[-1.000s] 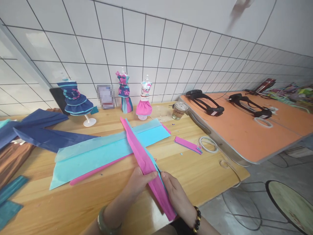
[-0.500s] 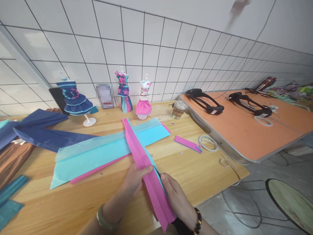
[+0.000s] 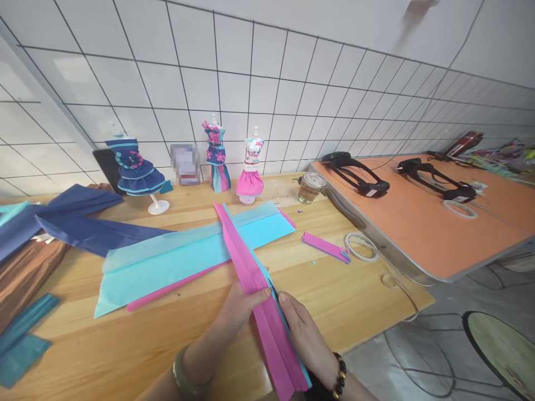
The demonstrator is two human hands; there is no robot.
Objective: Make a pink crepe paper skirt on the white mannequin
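My left hand (image 3: 240,306) pinches a long pink strip of crepe-like paper (image 3: 240,253), thumb on top, fingers mostly underneath. A light blue layer shows along the strip's right edge. My right hand (image 3: 303,323) is closed on dark-bladed scissors (image 3: 273,289), whose handles are hidden in the palm. The blades lie at the blue edge, just right of my left thumb. Beneath the far part of the strip is a wide light blue sheet (image 3: 167,270) with pink along its near edge. A short folded pink piece (image 3: 325,247) lies to the right.
Three small dress forms in outfits, one in a tiered blue dress (image 3: 140,172), stand by the tiled wall. Right of them are a lidded cup (image 3: 311,187) and a tape roll (image 3: 360,247). Dark blue material (image 3: 100,228) lies left. Black headsets (image 3: 355,175) rest on an orange table (image 3: 413,234).
The scissors and both hands have shifted slightly up along the strip's blue edge. The whole view has moved a little, so things appear further right.
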